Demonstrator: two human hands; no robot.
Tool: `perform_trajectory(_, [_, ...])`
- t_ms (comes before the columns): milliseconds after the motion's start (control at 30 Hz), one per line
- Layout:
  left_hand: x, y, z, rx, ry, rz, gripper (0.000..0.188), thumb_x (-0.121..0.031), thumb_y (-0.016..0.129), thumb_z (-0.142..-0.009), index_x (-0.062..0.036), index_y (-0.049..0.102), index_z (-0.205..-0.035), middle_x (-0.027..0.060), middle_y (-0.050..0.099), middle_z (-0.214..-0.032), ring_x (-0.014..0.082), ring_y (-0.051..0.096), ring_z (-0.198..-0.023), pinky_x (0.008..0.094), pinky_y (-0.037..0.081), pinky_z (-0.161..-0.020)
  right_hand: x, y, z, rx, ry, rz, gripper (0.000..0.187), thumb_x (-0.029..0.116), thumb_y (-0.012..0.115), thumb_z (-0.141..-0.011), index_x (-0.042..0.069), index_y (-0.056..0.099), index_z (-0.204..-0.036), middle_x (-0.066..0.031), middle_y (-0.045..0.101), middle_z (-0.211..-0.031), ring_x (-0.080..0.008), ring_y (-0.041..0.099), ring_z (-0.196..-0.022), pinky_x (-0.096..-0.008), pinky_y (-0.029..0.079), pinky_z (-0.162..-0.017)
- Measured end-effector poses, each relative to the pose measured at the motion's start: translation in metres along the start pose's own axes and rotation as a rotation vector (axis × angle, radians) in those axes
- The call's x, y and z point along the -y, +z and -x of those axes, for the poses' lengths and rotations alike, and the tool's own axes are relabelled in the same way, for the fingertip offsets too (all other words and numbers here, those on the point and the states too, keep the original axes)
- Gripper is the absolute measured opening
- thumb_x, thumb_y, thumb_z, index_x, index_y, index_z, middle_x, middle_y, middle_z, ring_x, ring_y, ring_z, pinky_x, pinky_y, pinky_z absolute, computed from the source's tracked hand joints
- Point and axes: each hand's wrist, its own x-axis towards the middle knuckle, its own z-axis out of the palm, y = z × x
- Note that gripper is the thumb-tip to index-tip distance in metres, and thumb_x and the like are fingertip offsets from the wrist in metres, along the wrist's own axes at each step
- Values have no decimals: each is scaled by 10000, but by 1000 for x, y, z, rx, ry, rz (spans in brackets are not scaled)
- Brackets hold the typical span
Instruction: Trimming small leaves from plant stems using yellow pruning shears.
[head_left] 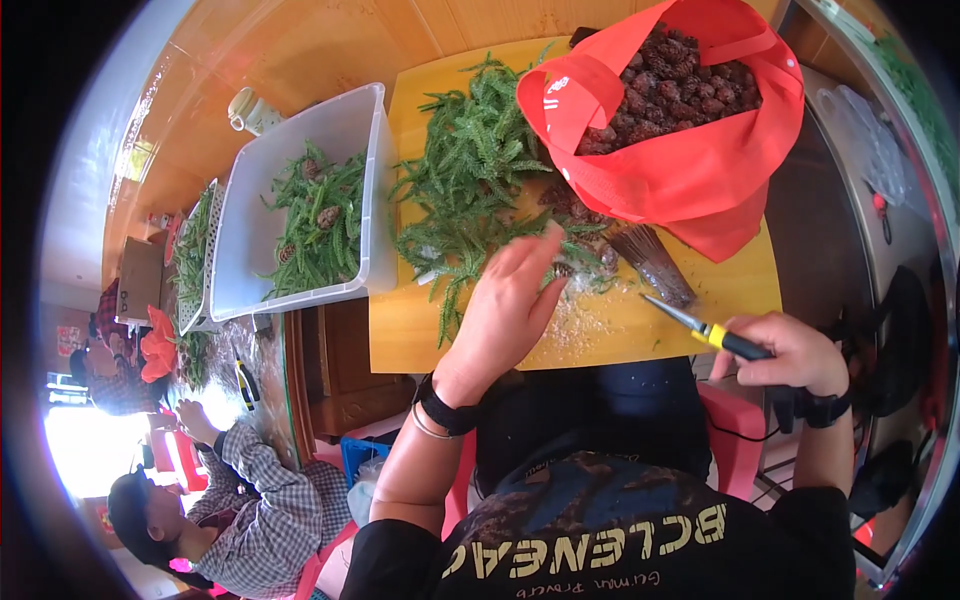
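Observation:
My left hand (505, 310) is over the yellow board (725, 325), its fingers stretched out and thumb apart, at the edge of a heap of green artificial pine sprigs (470, 150). I see nothing held in it. My right hand (790, 355) is closed around the black and yellow handles of long-nose pliers (710, 332), whose tips point up and left. Just beyond the tips lies a bundle of thin dark wires (655, 265). White flakes (575, 325) and a few pine cones lie between my hands, the cones partly hidden by sprigs.
A red cloth bag (690, 190) full of brown pine cones (680, 95) stands at the board's far right. On the left is a clear plastic bin (375, 220) with sprigs and cones. Further left, a co-worker (250, 510) in checked clothing sits by a table with other pliers (246, 385).

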Motion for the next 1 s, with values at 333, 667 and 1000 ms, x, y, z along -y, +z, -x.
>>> perform_trajectory(333, [12, 56, -55, -10, 268, -514, 310, -63, 526, -720, -49, 576, -1025, 72, 581, -955, 228, 551, -910, 341, 450, -753, -55, -7, -2, -452, 55, 881, 260, 199, 654, -721, -16, 509, -751, -181, 524, -830, -354, 500, -873, -389, 423, -788])
perform_trajectory(667, [36, 77, -83, -4, 220, -843, 235, -105, 594, -667, -107, 638, -898, 66, 600, -937, 237, 556, -944, 352, 463, -739, -50, -10, -22, -463, -42, 965, 269, 154, 706, -644, 36, 516, -794, -141, 539, -865, -312, 498, -952, -377, 419, -810])
perform_trajectory(1000, [35, 54, -79, -144, 475, -884, 272, -108, 565, -695, -143, 614, -960, 53, 588, -969, 224, 549, -953, 345, 460, -741, -8, 3, -84, -577, -381, 816, 214, 112, 647, -738, 36, 547, -911, -119, 573, -827, -303, 589, -766, -383, 462, -657])
